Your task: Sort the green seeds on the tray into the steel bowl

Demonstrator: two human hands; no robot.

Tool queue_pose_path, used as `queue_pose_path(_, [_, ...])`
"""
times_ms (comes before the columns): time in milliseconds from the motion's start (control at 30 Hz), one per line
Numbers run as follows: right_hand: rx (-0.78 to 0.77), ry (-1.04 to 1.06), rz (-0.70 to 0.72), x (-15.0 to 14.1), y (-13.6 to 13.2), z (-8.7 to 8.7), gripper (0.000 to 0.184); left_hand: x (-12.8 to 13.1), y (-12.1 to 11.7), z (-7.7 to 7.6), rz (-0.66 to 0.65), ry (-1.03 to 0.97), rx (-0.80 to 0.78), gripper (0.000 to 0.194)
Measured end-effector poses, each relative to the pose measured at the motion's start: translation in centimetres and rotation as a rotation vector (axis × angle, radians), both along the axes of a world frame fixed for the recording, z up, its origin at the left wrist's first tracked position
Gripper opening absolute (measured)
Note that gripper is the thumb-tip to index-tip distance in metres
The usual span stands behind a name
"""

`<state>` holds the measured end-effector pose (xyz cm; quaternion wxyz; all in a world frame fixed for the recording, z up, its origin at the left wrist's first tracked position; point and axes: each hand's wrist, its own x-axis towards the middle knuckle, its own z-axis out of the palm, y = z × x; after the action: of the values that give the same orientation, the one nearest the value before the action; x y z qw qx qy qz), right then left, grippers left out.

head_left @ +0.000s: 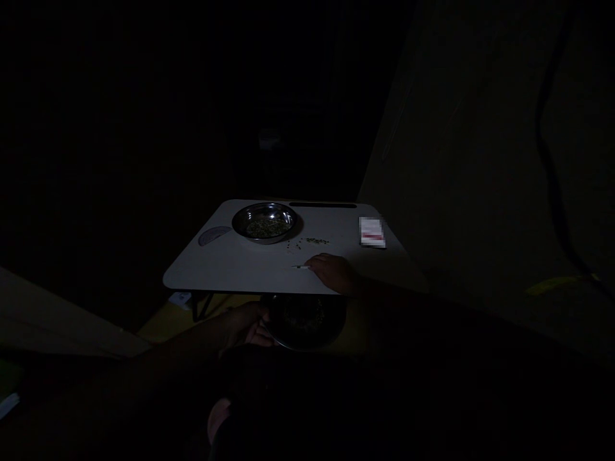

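Note:
Below the near edge of the small table, my left hand (257, 325) grips the rim of a dark round bowl (331, 333), with small pale-green bits inside. My right hand (331, 270) rests low over the white tabletop, its fingers closed around a slim pale tool with a pointed tip (300, 266); its exact kind is too dim to tell. Just beyond these fingers lie small scattered seed-like pieces (317, 241). A shiny steel bowl (266, 239) stands farther back to the left, holding more greenish bits.
The white folding table (216, 272) has a dark slot (323, 205) along its far edge. A blurred white and red phone-sized item (372, 232) lies at its right. A purple half-round mark (214, 235) shows at the left. A wall (480, 192) rises on the right; the room is very dark.

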<state>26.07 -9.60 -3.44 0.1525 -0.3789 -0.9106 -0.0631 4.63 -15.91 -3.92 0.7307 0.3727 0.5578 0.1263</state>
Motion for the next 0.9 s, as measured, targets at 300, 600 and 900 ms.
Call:
queue_pose_path(300, [-0.015,0.037,0.080,0.1,-1.1,0.2,0.024,0.0,0.1,0.1,-0.005,-0.022,-0.023,0.017])
queue_pose_path(600, [-0.045,0.032,0.162,-0.4,-3.2,0.6,0.023,0.0,0.1,0.1,0.006,-0.026,-0.023,0.016])
queue_pose_path(900, [-0.056,-0.001,0.242,-0.3,-4.7,1.1,0.023,-0.4,0.3,-0.3,0.016,-0.064,-0.039,0.018])
